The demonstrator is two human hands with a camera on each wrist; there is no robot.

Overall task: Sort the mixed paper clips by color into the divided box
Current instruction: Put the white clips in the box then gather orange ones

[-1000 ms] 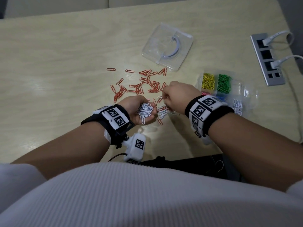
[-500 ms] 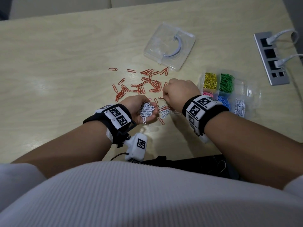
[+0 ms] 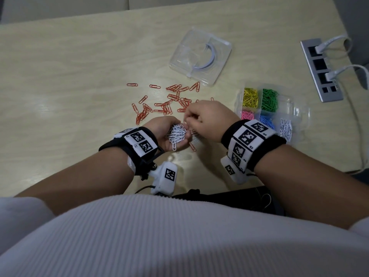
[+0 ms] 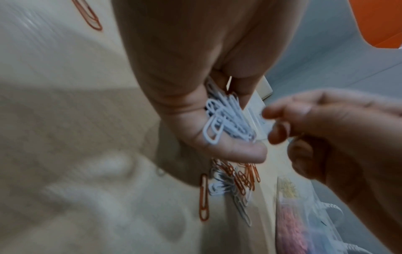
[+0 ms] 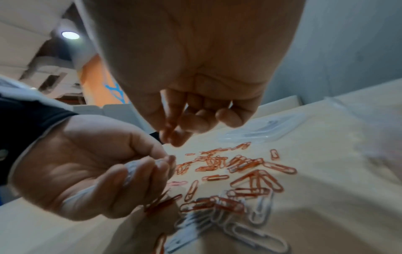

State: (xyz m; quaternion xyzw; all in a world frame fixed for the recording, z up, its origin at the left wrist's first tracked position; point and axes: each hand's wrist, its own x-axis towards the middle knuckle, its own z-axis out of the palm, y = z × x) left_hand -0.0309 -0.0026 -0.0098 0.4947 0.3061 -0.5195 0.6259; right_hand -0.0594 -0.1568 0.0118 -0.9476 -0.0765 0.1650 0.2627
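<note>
Mid white-clip gather: your left hand [image 3: 169, 134] cups white clips [image 3: 176, 134], right hand [image 3: 207, 120] pinches over the table's orange-and-white pile [image 5: 228, 194], contents unclear; next, carry whites to the divided box [image 3: 293, 108].

I am cupping a bunch of clips [image 3: 176, 134] in my left hand [image 3: 165, 134], with my right hand [image 3: 209, 121] just beside it on the right, both over the near middle of the table [image 3: 69, 76]. Loose clips [image 3: 165, 102] are lying on the table behind and left of my hands, and the lid [image 3: 200, 56] is sitting behind them. The box [image 3: 267, 110] is sitting to my right with clips in its compartments, and the socket strip [image 3: 321, 69] is lying behind it to the right.
</note>
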